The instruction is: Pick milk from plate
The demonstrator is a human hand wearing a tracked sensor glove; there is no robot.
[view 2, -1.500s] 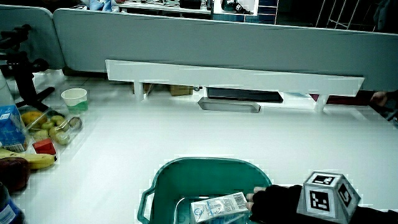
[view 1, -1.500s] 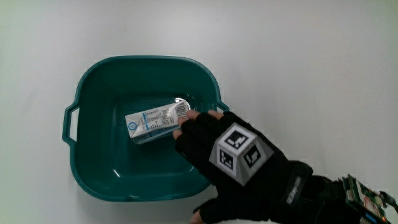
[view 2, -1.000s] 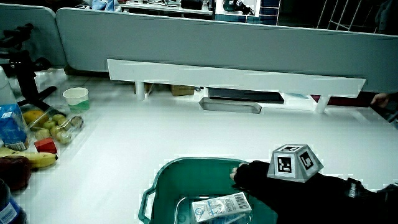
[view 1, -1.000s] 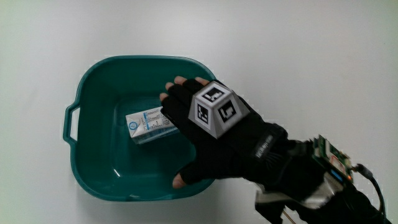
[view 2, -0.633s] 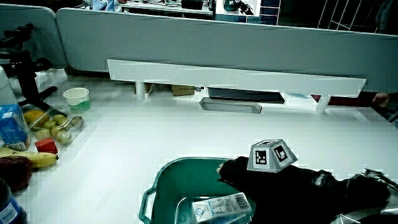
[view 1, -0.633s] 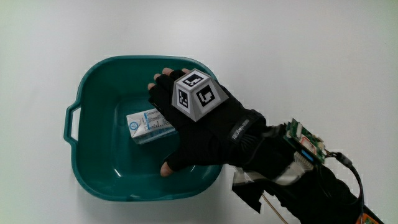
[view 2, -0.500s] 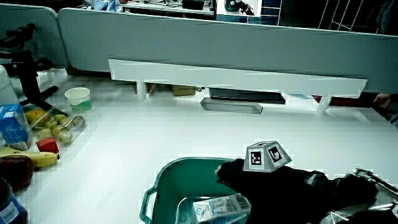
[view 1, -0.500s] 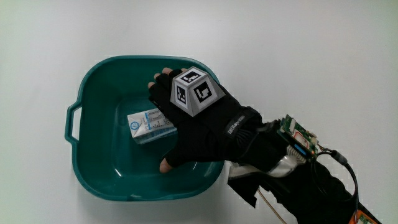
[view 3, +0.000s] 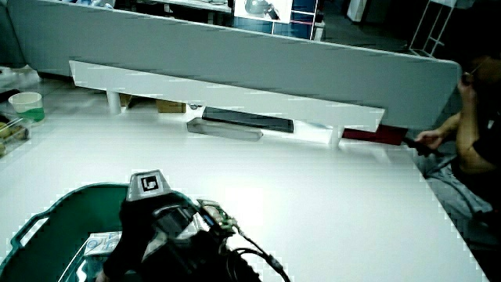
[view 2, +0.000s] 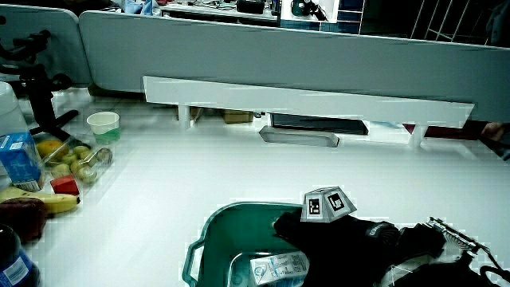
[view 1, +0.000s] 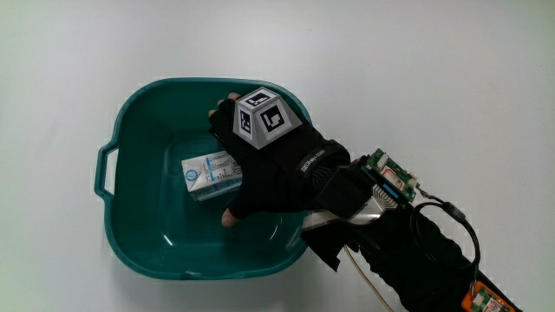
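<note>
A small white and blue milk carton [view 1: 206, 176] lies on its side on the floor of a teal basin [view 1: 139, 95] with a handle. The hand [view 1: 236, 165] hangs low over the carton, covering one end of it. Its fingers are spread: the fingertips [view 1: 224, 108] reach past the carton's edge farther from the person, and the thumb sits nearer to the person than the carton. Both side views show the carton [view 2: 275, 267] [view 3: 100, 244] in the basin [view 2: 209, 227] [view 3: 47, 211] under the hand [view 2: 319, 231] [view 3: 145, 223].
At the table's edge in a side view lie a banana [view 2: 16, 195], other fruit, a blue carton [view 2: 20, 159], a paper cup [view 2: 103, 123] and a black stand [view 2: 40, 80]. A grey partition [view 2: 279, 56] with a white ledge closes off the table.
The hand moved from the basin's rim nearer the person to over the carton and sank lower into the basin. The carton has stayed where it lay.
</note>
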